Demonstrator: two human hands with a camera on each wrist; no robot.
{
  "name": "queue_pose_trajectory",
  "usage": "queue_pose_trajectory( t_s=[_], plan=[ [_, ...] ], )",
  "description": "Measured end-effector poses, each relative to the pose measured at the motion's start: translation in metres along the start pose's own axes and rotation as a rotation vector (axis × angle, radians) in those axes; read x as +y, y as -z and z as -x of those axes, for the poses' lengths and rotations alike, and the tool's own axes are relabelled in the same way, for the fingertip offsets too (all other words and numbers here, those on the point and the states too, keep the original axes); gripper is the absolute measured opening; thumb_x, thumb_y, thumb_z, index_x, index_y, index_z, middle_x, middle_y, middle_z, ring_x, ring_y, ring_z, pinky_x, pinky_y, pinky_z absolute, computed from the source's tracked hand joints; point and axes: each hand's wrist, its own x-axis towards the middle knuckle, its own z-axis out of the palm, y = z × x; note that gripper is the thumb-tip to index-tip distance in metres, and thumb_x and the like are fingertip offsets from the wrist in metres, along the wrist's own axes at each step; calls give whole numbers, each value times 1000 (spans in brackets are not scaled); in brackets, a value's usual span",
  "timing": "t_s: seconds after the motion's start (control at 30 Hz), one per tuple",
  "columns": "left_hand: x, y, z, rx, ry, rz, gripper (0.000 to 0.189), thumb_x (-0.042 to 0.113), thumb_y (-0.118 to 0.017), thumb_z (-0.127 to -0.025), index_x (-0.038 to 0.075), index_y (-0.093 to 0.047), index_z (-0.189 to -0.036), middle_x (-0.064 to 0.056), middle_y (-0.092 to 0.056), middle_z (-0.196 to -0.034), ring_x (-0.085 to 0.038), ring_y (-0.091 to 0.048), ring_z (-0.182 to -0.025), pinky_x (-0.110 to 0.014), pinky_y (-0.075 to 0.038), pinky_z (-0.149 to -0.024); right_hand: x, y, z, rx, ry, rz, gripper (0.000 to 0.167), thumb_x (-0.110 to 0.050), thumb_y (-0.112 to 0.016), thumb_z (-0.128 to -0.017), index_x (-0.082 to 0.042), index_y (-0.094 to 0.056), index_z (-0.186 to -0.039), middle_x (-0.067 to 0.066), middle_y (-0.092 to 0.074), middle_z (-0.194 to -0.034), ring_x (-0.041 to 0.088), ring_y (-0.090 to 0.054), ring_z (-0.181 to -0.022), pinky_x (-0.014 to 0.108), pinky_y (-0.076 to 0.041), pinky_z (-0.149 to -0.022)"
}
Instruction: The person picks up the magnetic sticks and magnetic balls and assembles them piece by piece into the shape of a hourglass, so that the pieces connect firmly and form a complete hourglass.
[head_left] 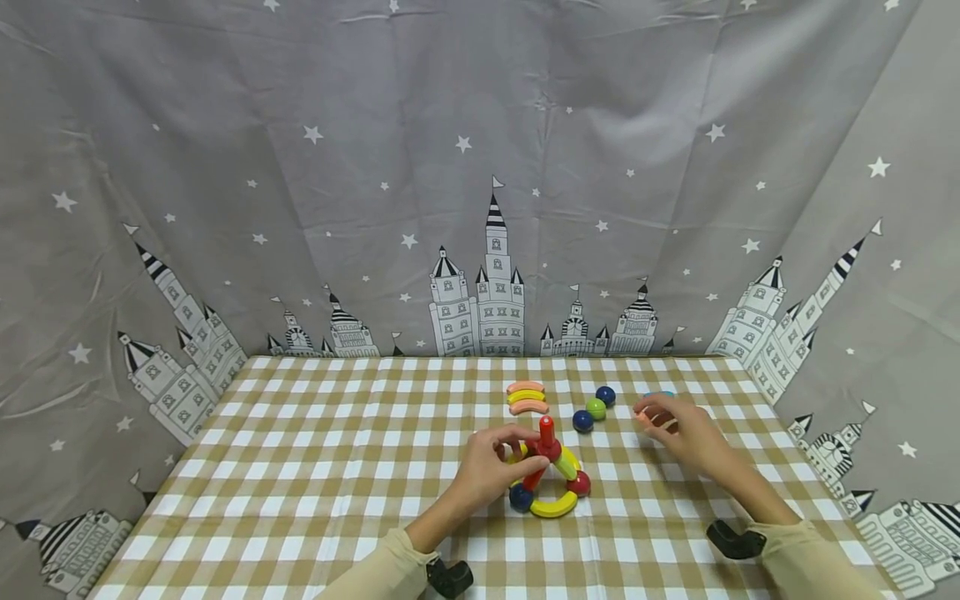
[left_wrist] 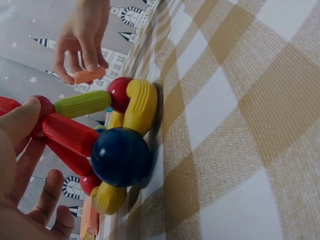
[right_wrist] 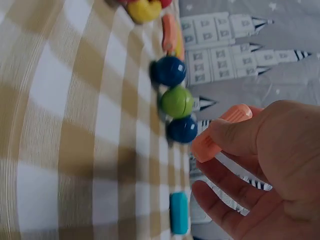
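Observation:
A magnetic stick-and-ball structure stands on the cloth: a ring of yellow curved sticks (head_left: 555,506) and balls, including a dark blue ball (left_wrist: 120,157), with red and light green sticks (left_wrist: 82,103) rising to a red ball (head_left: 551,452). A red stick (head_left: 547,429) points up from that ball. My left hand (head_left: 491,460) pinches the structure at the top ball between thumb and fingers; the other fingers are loosely bent. Right of it, my right hand (head_left: 688,435) pinches a short orange stick (right_wrist: 204,149) above the cloth, apart from the structure.
Behind the structure lie curved orange and yellow sticks (head_left: 528,397) in a stack. Two dark blue balls (head_left: 582,421) and a green ball (head_left: 596,408) sit in a row. A blue stick (right_wrist: 179,213) lies near my right hand. A checked cloth (head_left: 300,467) covers the table, with a grey curtain (head_left: 360,208) behind.

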Motion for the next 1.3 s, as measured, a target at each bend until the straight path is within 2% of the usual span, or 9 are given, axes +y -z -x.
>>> queue_pose_trajectory(
  t_s=[0.13,0.3,0.57,0.9,1.3],
  plan=[
    [-1,-1,0,1,7,9,25,33,-84,-87,23,-78,-109,-6,-75,-97,-30,-62,-83,-25,-42,-65,-12,-3,-1,4,4,-24,17,-7,-73,-95,-8,-69,-111,2,-75,-95,20,-69,-86,34,-57,-71],
    [-2,-2,0,11,6,10,25,32,-85,-86,23,-78,-109,4,-74,-97,-28,-63,-83,-25,-43,-65,-29,-7,-2,0,25,-61,26,0,-77,-90,-12,-67,-111,0,-74,-97,19,-70,-87,32,-57,-72],
    [-1,-1,0,7,-1,16,25,32,-85,-86,23,-78,-109,-7,-75,-97,-24,-61,-81,-25,-43,-63,-51,-17,-4,-16,-16,-199,29,-4,-80,-88,-11,-63,-111,-1,-73,-100,15,-71,-90,28,-58,-79],
    [-3,-1,-1,8,-27,-10,25,33,-84,-88,19,-78,-108,-7,-75,-98,-26,-62,-81,-27,-47,-65,-74,-31,-6,30,-52,-421,34,-4,-79,-88,-5,-60,-116,7,-70,-105,17,-72,-93,28,-58,-81],
    [-1,0,-1,3,-18,-8,25,33,-84,-87,21,-78,-108,-5,-76,-97,-25,-63,-82,-28,-46,-65,-89,-55,-6,105,-42,-556,34,-2,-78,-89,-4,-59,-117,10,-72,-101,19,-71,-90,27,-58,-80]
  ],
)
